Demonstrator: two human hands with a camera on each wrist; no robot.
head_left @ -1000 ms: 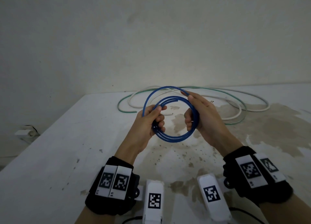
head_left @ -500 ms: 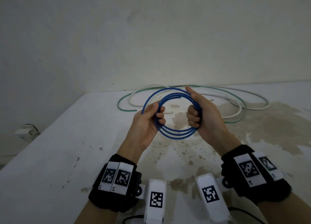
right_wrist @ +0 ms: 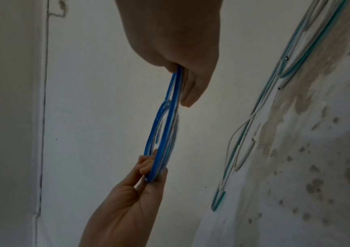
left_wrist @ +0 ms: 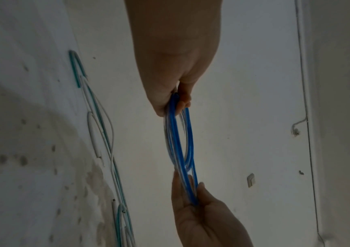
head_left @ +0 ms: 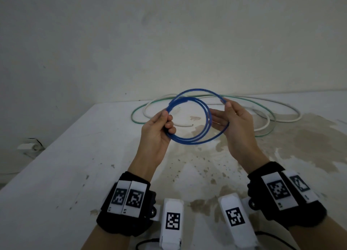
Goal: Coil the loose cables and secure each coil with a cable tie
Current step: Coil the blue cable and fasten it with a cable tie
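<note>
Blue cable (head_left: 195, 137), looped in several thin rings (loosely stacked), is pinched by left hand (head_left: 156, 135) and right hand (head_left: 236, 126).

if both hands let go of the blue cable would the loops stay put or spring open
Probably spring open: the blue cable holds smooth round loops between the left hand and right hand, so it looks springy. One loop already stands wider than the rest. No tie is visible on it.

Coil (head_left: 197, 122) above table (head_left: 75, 174), between left hand (head_left: 157, 133) and right hand (head_left: 236, 126); loose cables (head_left: 272, 122) on table behind.
</note>
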